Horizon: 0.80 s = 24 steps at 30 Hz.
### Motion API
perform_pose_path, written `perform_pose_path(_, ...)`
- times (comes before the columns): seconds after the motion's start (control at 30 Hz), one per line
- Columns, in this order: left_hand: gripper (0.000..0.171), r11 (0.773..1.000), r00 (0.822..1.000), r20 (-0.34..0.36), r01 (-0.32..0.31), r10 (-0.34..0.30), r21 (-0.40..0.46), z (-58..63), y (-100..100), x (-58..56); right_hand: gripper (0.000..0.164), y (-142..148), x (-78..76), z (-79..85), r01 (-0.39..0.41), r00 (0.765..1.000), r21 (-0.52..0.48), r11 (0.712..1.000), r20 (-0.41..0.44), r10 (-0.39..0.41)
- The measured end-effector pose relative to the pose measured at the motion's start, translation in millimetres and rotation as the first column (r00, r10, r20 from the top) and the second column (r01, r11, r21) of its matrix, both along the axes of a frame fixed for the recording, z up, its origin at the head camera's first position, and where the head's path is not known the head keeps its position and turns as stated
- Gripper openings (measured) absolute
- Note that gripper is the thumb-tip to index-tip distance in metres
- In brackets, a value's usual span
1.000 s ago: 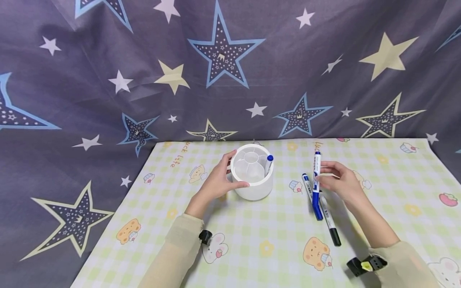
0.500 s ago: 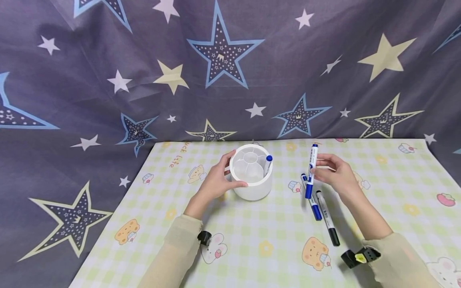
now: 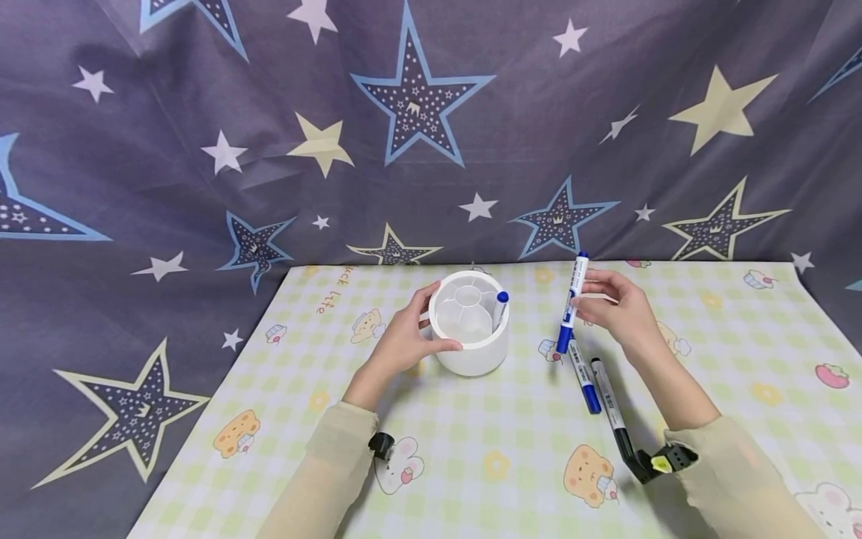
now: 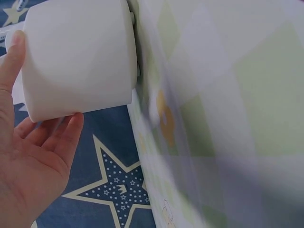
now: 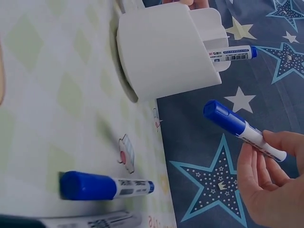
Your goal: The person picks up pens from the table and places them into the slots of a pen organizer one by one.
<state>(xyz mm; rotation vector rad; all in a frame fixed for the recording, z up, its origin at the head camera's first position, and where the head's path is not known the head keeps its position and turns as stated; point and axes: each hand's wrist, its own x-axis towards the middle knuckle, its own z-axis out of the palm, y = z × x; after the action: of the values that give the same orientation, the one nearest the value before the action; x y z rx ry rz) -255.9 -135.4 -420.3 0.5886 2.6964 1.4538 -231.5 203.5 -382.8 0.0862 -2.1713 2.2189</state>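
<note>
Blue marker [image 3: 569,313] in right hand [image 3: 622,311], barrel partly thumb-covered

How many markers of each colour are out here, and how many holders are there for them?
Blue-and-white markers: 3
Black-and-white marker: 1
White holder: 1
Total: 5

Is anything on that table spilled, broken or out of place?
Nothing stands out as spilled or broken. A blue-capped marker and a black-capped marker lie loose on the cloth, while another marker leans inside the white holder, but that looks ordinary.
</note>
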Motion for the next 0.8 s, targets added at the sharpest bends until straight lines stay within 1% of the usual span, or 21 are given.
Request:
perform_pose_path(0.13,0.108,1.000,1.000,0.008,-0.002,0.002,0.001,0.0,-0.3,-0.2,0.034,-4.5,-3.8,3.2,0.000,1.000,-0.039,0.999,-0.024,-0.001)
perform_pose_path(0.3,0.108,1.000,1.000,0.018,-0.002,0.002,0.002,-0.4,-0.3,-0.8,0.034,-8.8,-8.0,8.5,0.014,0.999,-0.041,0.999,-0.034,-0.016)
perform_pose_path(0.47,0.108,1.000,1.000,0.022,0.001,-0.001,0.001,-0.3,-0.4,-1.0,0.033,-13.1,-12.0,13.3,0.019,0.999,-0.086,0.996,-0.033,-0.022)
perform_pose_path(0.8,0.108,1.000,1.000,0.023,0.001,-0.001,-0.005,0.0,-0.6,-1.2,0.035,-21.8,-16.6,20.9,0.032,0.997,-0.123,0.992,-0.061,-0.040)
